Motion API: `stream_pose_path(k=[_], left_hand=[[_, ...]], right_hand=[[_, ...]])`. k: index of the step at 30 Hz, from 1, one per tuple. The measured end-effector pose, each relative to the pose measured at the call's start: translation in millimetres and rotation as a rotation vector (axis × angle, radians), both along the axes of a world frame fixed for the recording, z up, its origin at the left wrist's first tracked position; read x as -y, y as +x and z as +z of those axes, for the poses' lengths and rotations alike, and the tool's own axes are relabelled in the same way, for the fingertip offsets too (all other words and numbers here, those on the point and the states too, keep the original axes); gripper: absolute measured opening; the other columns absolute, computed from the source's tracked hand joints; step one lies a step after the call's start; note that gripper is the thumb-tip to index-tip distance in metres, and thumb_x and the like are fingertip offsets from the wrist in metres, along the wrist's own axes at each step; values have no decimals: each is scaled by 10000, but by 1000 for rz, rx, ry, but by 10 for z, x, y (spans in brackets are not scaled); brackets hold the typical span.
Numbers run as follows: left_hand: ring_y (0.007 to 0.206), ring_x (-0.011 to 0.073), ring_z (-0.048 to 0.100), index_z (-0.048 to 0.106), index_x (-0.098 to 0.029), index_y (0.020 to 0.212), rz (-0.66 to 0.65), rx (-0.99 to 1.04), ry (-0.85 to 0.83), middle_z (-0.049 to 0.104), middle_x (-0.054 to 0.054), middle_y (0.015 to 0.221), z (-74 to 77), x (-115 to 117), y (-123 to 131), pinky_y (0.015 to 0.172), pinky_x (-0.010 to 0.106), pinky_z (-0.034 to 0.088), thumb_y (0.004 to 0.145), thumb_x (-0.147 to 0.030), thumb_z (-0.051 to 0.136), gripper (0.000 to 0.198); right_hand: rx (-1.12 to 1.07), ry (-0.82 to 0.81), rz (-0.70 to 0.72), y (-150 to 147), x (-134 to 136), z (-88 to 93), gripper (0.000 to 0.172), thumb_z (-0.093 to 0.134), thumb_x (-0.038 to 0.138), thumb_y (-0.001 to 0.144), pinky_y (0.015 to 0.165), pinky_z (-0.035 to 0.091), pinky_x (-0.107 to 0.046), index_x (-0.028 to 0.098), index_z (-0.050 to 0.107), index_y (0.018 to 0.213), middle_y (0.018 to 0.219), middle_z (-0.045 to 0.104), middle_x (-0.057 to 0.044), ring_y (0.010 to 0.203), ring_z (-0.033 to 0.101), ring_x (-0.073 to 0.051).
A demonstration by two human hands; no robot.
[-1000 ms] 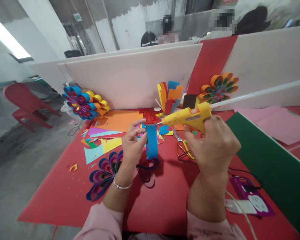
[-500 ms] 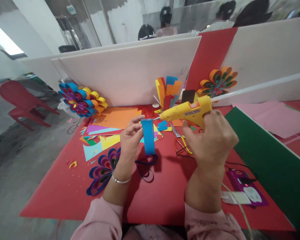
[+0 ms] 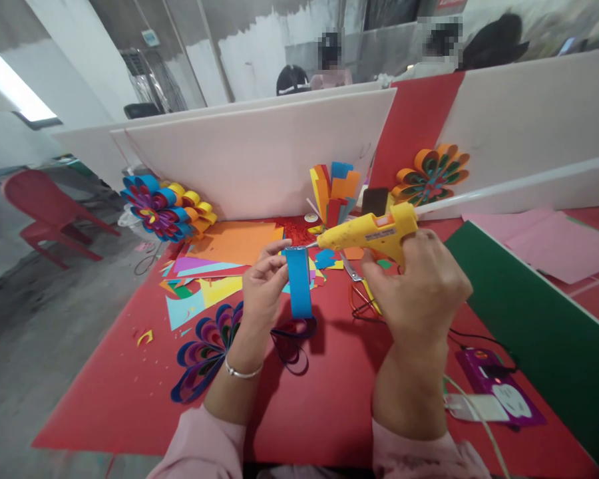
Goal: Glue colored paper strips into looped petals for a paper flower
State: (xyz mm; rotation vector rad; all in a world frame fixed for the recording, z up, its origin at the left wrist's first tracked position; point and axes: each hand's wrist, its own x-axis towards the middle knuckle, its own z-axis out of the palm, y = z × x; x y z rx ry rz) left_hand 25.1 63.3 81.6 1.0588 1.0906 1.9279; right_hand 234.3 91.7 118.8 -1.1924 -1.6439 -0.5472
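While L hand (image 3: 266, 285) pinches blue strip (image 3: 299, 286) approx. vert., R hand (image 3: 422, 293) grips glue gun (image 3: 367, 233), nozzle (image 3: 313, 245) pointing L.

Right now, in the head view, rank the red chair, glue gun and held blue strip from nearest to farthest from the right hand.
1. Glue gun: in the right hand.
2. Blue strip: in the left hand, mid-view.
3. Red chair: at far left.

Head-worn camera looks forward, down over the table (image 3: 329, 406).
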Motion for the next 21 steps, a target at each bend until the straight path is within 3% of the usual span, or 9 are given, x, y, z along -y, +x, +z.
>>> stream_pose_path(k=[8, 15, 21], left_hand=[[1181, 232, 672, 792, -209, 714, -35, 25, 0, 734, 104, 1229, -18, 5, -16, 906, 298, 583, 696, -440, 964, 288], [1058, 208, 715, 796, -202, 730, -104, 110, -57, 738, 92, 1221, -34, 11, -5, 804, 266, 598, 640, -469, 984, 339], [1112, 217, 693, 808, -213, 727, -120, 70, -36, 736, 98, 1215, -20, 26, -9, 855, 280, 593, 675, -443, 973, 287]], right_hand=[[11, -13, -23, -22, 40, 43, 163, 713, 240, 866, 707, 501, -340, 205, 619, 994, 891, 697, -54, 853, 688, -240], [3, -6, -24, -31, 45, 57, 156, 705, 236, 879, 710, 497, -338, 202, 620, 1005, 904, 706, -61, 872, 696, -245], [22, 31, -32, -8, 16, 31, 181, 703, 262, 887, 697, 493, -328, 192, 624, 1033, 909, 707, -62, 858, 694, -241]])
